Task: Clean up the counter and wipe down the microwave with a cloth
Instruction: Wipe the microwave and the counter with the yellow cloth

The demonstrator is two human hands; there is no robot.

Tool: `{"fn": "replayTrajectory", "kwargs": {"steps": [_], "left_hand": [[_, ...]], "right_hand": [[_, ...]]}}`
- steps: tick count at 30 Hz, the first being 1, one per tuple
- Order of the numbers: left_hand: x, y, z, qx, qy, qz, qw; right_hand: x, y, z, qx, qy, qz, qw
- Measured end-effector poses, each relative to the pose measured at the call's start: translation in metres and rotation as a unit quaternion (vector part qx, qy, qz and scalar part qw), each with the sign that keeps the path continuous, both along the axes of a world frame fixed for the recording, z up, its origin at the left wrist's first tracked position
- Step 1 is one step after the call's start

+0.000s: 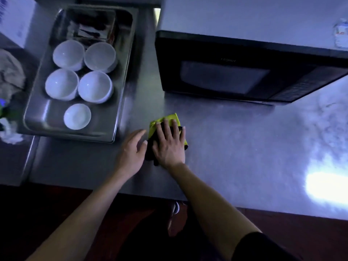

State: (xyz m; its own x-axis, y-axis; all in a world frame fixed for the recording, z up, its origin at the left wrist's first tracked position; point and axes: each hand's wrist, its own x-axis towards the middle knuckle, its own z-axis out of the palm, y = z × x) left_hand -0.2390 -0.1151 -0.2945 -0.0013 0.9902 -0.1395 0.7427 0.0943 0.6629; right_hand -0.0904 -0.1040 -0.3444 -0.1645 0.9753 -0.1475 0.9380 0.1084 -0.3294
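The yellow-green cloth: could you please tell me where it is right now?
In the head view, the cloth lies on the counter under the flat right hand, in front of the left corner of the microwave and right of the tray of bowls.

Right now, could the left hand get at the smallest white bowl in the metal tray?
Probably yes. The left hand is open beside the metal tray, holding nothing, and the smallest white bowl sits uncovered at its near end.
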Motion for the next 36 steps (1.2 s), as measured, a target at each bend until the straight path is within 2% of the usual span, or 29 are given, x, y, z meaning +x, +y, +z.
{"fn": "replayTrajectory", "kwargs": {"steps": [4,10,20,27,33,36], "left_hand": [[-0.009,0.002,0.001,0.012,-0.015,0.006,1.0],[0.017,0.012,-0.001,-0.003,0.01,-0.058,0.998],[0.144,0.025,0.017,-0.007,0.04,-0.215,0.976],[0.261,0.046,0.049,0.025,0.073,-0.272,0.959],[0.35,0.057,0.089,0.131,0.038,-0.317,0.939],[0.379,0.064,0.118,0.21,0.021,-0.334,0.919]], "right_hand": [[-0.022,-0.038,-0.003,-0.001,-0.014,0.074,0.997],[0.028,-0.075,-0.005,-0.012,-0.034,0.118,0.992],[0.18,-0.098,0.004,0.0,-0.05,-0.03,0.998],[0.313,-0.09,0.001,0.004,-0.04,-0.126,0.991],[0.398,-0.055,-0.005,0.008,0.005,-0.231,0.973],[0.424,-0.029,-0.011,0.006,0.01,-0.248,0.969]]}}
